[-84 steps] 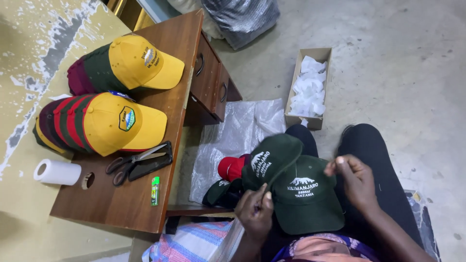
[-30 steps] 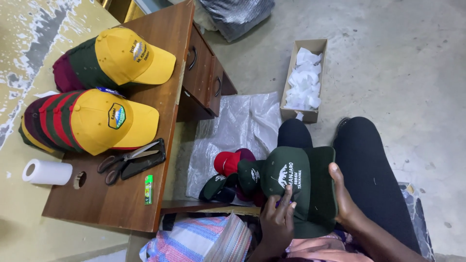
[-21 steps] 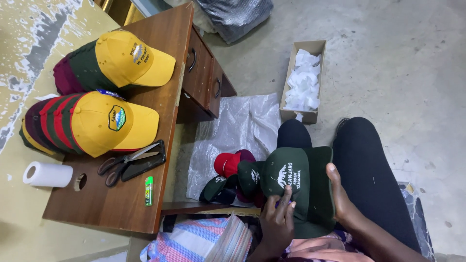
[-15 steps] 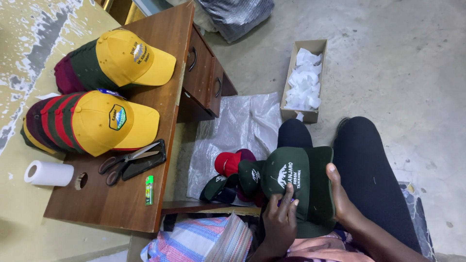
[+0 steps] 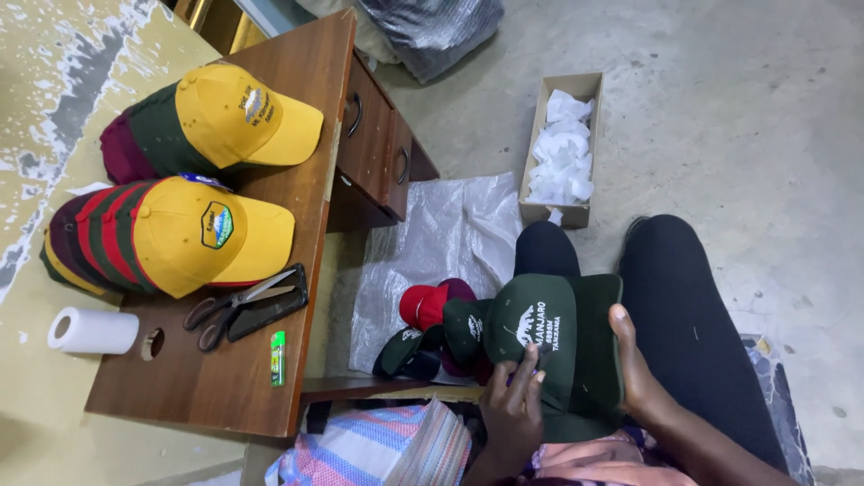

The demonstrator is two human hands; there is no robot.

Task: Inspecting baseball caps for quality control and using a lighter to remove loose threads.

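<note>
Desk point(image 5: 225, 396): brown wood, drawers with handles on the side facing the person; its near end was partly covered by a striped cloth point(image 5: 369, 450), itself cut off at the frame's bottom edge.

Legs point(image 5: 684, 342): in dark trousers, seated; torso mostly out of frame.

Plastic sheet point(image 5: 441, 243): clear, spread on the floor beside the desk, its near part hidden under caps.

Bag point(image 5: 432, 31): dark, shiny, cut off at the top; contents could not be made out.

Yellow caps, two stacks on the desk: far stack point(image 5: 225, 121) with green and maroon crowns behind; near stack point(image 5: 171, 238) with red and green stripes. How many caps each stack held could not be told.

Box point(image 5: 558, 144): narrow cardboard, on the floor, holding crumpled white paper.

Green cap point(image 5: 549, 337): on the person's lap, embroidered front up, held between both hands; a second green piece lay under it, its shape unclear.

Cap pile point(image 5: 432, 328): red and green caps on the sheet just beside the lap, overlapping, number unclear.

Right hand point(image 5: 634, 369): closed on the green cap's right edge, thumb on top, fingers hidden beneath.

Left hand point(image 5: 513, 409): fingers spread flat, pressing the green cap's near side.

Scissors point(image 5: 229, 306): on a dark flat object, on the desk.

Paper roll point(image 5: 90, 330): white, at the desk's edge.

Green stick point(image 5: 278, 357): small, on the desk; kind unclear.
</note>
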